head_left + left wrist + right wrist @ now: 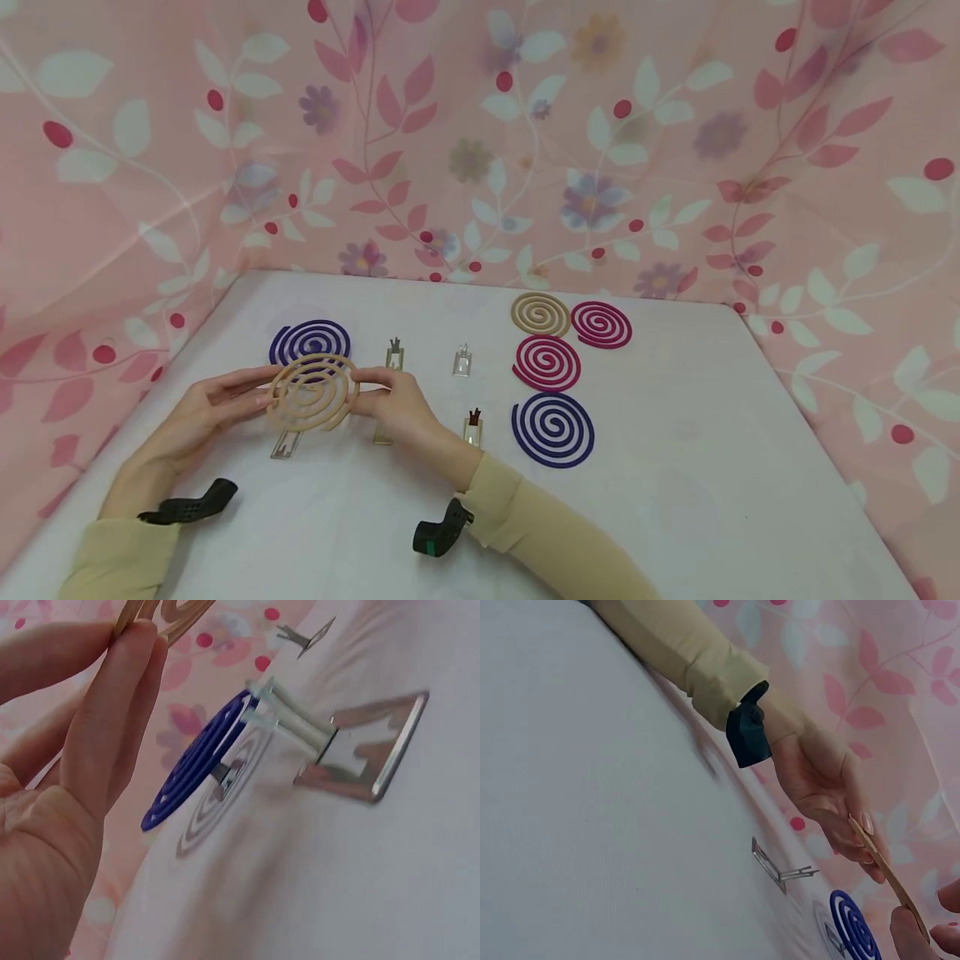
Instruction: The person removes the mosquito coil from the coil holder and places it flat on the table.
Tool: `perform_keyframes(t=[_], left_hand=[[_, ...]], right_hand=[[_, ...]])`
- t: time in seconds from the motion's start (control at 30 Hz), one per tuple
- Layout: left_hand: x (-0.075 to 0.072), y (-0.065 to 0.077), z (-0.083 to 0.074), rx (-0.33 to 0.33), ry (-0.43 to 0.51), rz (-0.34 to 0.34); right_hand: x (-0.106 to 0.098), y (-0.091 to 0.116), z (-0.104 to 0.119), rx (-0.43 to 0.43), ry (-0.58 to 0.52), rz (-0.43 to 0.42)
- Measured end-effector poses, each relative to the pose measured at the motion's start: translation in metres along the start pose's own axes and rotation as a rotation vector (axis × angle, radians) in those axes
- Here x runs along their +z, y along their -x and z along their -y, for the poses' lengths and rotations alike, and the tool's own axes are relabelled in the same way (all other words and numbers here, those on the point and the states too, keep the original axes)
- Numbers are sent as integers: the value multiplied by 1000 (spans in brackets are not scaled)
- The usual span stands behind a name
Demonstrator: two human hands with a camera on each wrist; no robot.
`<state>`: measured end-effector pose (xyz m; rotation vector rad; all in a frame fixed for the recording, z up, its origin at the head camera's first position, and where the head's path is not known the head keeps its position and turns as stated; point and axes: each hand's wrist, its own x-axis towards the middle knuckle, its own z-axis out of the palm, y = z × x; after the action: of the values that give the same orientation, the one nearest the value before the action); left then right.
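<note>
A tan mosquito coil [312, 390] is held above the table between both hands. My left hand [197, 414] pinches its left edge, and my right hand [401, 406] pinches the right edge. Beneath the coil lies a metal coil stand [285, 444], partly covered in the head view; the left wrist view shows this stand [367, 754] with its prongs bent up. Just behind, a dark blue coil [283, 343] sits raised on another stand [225, 778]. Seen from the right wrist, the tan coil [885, 871] is nearly edge-on, and only fingertips of my right hand [911, 930] show.
Several more metal stands lie mid-table, including one silver [462, 362] and one with reddish-brown prongs [473, 427]. Farther right are a tan coil [540, 314], two magenta coils [602, 324] and a dark blue coil [554, 428]. Floral cloth [480, 167] hangs around the white table [697, 467].
</note>
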<state>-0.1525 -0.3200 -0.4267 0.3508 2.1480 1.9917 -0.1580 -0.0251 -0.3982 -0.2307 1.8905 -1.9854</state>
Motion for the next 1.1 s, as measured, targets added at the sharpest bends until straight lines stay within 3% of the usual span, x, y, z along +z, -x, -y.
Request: perform_keyframes(t=[0.37,0.63,0.87,1.1], left_hand=[[51,-20,-16,42,139,13],[95,-36,-24,-12,253,-31],[126,-45,-34,-81,190,-56],[158,-51,-40,-111,249,-109]], right_hand=[[-49,14,4,1,-86,-7],[-79,27,4,18,-104,-63],[-106,37,1,6,-84,-98],[-128,49,3,-11,-43,-134]])
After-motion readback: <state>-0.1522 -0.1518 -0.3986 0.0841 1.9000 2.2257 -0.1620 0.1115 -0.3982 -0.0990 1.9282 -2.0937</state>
